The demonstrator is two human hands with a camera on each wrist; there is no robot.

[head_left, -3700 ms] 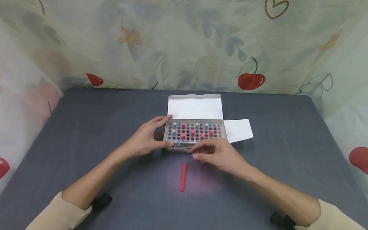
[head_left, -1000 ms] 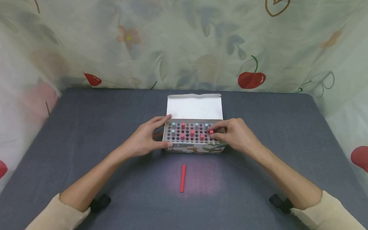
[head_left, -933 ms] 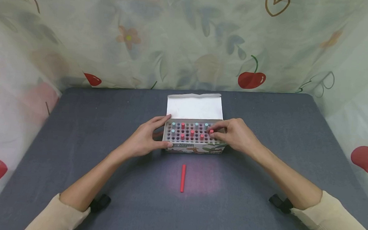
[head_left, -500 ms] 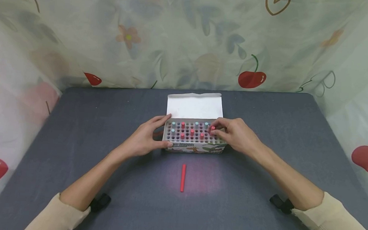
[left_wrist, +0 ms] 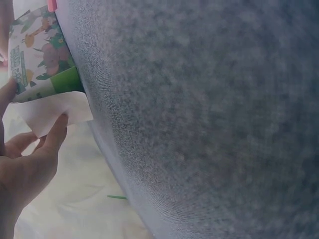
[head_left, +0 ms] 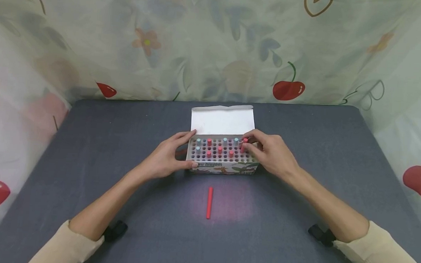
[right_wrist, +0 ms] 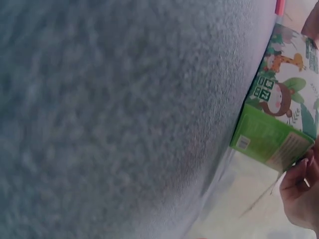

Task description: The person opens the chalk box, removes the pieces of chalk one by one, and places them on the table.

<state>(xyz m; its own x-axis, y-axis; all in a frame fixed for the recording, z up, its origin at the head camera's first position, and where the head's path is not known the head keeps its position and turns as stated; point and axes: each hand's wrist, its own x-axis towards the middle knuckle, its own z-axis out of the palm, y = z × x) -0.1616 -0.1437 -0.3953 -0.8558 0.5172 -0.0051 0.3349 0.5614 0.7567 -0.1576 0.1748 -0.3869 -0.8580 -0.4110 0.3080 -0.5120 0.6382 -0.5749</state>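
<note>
A cardboard box (head_left: 223, 168) with animal pictures stands with its lid raised. Inside is a tray full of holes, several holding upright red and light-blue sticks. My left hand (head_left: 162, 157) grips the box's left end, thumb on the front edge; a white end flap (left_wrist: 55, 108) shows by its fingers in the left wrist view. With thumb and fingers my right hand (head_left: 275, 154) pinches a red stick (head_left: 245, 143) at the tray's right side. That stick stands higher than its neighbours; its lower end seems to be in a hole. Another red stick (head_left: 209, 203) lies before the box.
The white lid (head_left: 222, 121) leans back behind the tray. Dark grey cloth covers the table (head_left: 148, 231), and a patterned curtain (head_left: 207, 48) hangs along its far edge. A green end panel (right_wrist: 269, 142) of the box shows in the right wrist view.
My right hand has gone from the box's front to its right side and raised a red stick partway from the tray. The white right flap is no longer visible. My left hand stays put.
</note>
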